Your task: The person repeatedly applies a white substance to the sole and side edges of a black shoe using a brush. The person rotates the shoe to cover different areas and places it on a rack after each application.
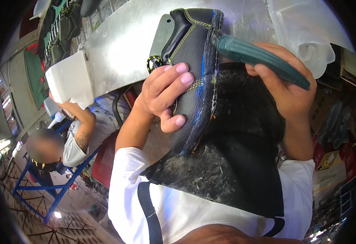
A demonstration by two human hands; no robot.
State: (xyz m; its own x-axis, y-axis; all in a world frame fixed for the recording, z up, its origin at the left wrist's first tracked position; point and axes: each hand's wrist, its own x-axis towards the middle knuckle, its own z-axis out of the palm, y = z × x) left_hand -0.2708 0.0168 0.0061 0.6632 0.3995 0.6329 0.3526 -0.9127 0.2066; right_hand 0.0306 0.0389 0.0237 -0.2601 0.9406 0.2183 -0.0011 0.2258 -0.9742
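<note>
While the left hand [163, 89] steadies a black leather shoe upper with yellow stitching [190, 53] in the head view, its fingers are wrapped around the shoe's left side. The shoe stands lengthwise between the person and a shiny metal table [117, 44], its collar end far, over the table's edge, and its other end near, against a lint-covered black apron [243, 118]. On the right, the right hand [287, 77] has its fingers closed on a dark green ridged handle [263, 59], whose tip meets the shoe's rough, whitish right edge near the far end (what is fixed to that tip, bristles or otherwise, is too hidden to tell).

Judging by this contact, the step in hand is working the shoe's lower margin with the tool. The next move would call for a steady left grip and a stroke following that margin nearward, keeping off the stitched leather. A white plastic container [70, 81] sits at the table's left end; a translucent plastic container [308, 24] stands far right.
</note>
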